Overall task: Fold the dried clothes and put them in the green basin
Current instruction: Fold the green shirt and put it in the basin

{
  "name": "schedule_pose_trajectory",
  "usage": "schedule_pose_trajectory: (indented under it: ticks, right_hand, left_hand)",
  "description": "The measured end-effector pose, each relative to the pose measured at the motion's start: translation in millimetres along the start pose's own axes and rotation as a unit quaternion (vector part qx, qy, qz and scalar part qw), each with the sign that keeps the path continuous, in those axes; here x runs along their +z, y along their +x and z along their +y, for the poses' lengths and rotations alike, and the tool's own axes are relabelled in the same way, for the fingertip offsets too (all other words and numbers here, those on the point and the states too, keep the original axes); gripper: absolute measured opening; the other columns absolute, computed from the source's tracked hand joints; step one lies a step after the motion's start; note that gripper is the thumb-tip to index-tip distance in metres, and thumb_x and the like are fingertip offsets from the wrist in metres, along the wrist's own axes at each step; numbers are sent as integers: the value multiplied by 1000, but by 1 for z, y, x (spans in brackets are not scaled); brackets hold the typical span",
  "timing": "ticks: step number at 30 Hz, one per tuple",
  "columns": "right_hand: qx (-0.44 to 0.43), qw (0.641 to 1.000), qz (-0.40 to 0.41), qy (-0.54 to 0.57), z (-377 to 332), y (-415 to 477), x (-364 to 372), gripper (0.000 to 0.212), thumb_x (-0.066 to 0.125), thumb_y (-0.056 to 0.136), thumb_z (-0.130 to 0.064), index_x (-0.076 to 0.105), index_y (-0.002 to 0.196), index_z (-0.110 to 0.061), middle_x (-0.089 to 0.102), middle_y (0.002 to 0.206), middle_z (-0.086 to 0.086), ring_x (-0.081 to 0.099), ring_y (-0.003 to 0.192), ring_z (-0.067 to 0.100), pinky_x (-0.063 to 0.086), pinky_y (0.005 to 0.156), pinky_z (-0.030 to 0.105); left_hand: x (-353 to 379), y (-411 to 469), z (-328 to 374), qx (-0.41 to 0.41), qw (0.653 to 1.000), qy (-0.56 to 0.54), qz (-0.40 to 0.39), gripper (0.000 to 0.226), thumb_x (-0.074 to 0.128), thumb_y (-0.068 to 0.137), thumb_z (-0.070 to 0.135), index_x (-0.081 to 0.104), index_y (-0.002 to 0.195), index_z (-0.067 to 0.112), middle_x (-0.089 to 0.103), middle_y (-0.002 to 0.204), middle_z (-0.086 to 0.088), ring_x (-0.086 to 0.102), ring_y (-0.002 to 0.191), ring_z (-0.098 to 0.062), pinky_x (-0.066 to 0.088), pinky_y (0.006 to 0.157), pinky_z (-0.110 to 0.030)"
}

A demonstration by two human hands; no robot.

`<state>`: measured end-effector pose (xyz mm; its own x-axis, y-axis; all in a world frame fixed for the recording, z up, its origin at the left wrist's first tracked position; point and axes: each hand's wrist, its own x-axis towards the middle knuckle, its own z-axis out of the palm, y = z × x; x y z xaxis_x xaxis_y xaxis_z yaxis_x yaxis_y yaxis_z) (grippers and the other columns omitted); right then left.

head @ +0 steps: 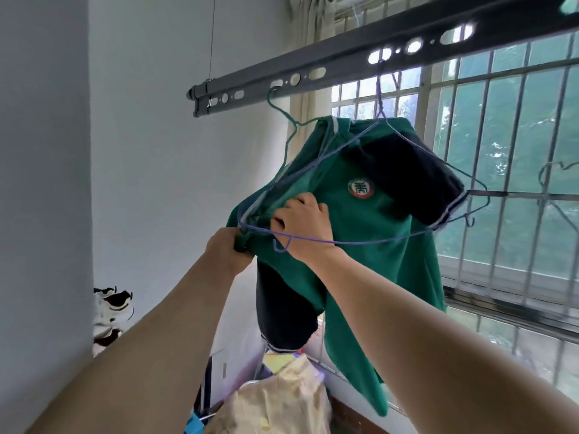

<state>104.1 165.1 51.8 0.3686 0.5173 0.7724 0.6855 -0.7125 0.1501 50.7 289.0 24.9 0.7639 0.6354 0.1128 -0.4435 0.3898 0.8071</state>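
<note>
A green shirt (pixel 369 245) with dark navy sleeves and a round badge hangs on a purple wire hanger (pixel 360 242) from the grey drying rail (pixel 344 62). My left hand (pixel 227 250) grips the shirt's left shoulder edge, next to the hanger's end. My right hand (pixel 305 222) is raised against the shirt's chest, its fingers curled into the fabric beside the hanger wire. A green wire hanger (pixel 286 133) also hooks on the rail beside it. The green basin is not in view.
A barred window (pixel 501 189) fills the right side, and another empty hanger (pixel 551 170) hangs on it. A white wall stands to the left. Shoes (pixel 111 311) sit on a ledge at the left. Below lie a pale patterned bundle (pixel 279 399) and boxes.
</note>
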Motion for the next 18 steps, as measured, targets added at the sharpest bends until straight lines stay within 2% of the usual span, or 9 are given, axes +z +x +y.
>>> schedule_pose_trajectory:
  ticks: [1,3,5,6,7,9,11,15,18]
  right_hand:
    - [-1,1000,-5,19,3,0,-1,32,39,95,-38,67,94,-22,61,102,-5,38,114,23,29,78,35]
    - [-10,998,-36,59,8,0,-3,25,46,90,-38,66,99,-25,61,106,-5,37,117,23,32,84,37]
    - [-21,996,-71,50,10,-2,-5,27,53,85,-39,64,108,-30,59,110,-7,35,119,23,32,88,38]
    - [-22,996,-78,40,11,-3,-5,28,55,84,-39,63,110,-32,58,111,-9,35,119,23,32,89,37]
    - [-18,996,-77,38,11,-4,-5,28,54,84,-39,63,110,-33,57,111,-10,35,118,22,31,90,36]
    - [-3,997,-61,50,10,-5,-6,22,49,88,-38,64,102,-32,59,109,-12,36,117,20,28,91,35]
    - [-8,998,-39,43,8,-6,-6,24,41,92,-38,63,88,-31,62,102,-13,40,114,19,26,93,34]
    - [-8,995,32,96,-7,-6,-3,35,41,94,-37,40,62,-23,53,73,-9,50,93,20,24,80,31]
    - [78,979,16,189,-29,-2,-3,51,46,90,-51,36,51,-20,45,60,-5,46,72,23,34,76,36]
  left_hand:
    - [-4,1,-2,30,998,61,-10,35,35,95,-6,61,73,-7,57,39,1,58,39,-6,46,68,-15]
    - [-7,3,-8,73,970,229,-23,13,54,85,-8,62,85,-19,66,67,-8,68,72,-13,51,71,-15]
    - [-5,5,-13,73,949,307,16,26,67,73,6,68,97,-4,68,93,-15,65,96,-29,53,84,-33]
    - [-3,0,-11,68,950,304,12,29,66,76,8,68,103,0,67,99,-15,63,99,-28,50,82,-30]
    - [-5,-6,-9,95,937,336,12,31,61,82,5,64,113,-1,66,101,-12,61,95,-22,46,75,-22]
    - [-1,-8,0,84,965,246,-21,33,44,92,-4,56,122,-3,59,89,-8,55,77,-15,46,56,-21]
    - [5,-13,8,10,986,164,-37,29,36,91,-8,59,102,5,54,81,-9,52,68,-17,47,48,-22]
    - [6,-20,9,-3,973,218,-73,30,36,93,-8,57,84,12,56,78,-10,53,67,-18,48,42,-17]
    - [5,-25,6,-17,975,216,-57,26,37,94,-5,55,85,11,56,79,-9,54,69,-18,51,45,-20]
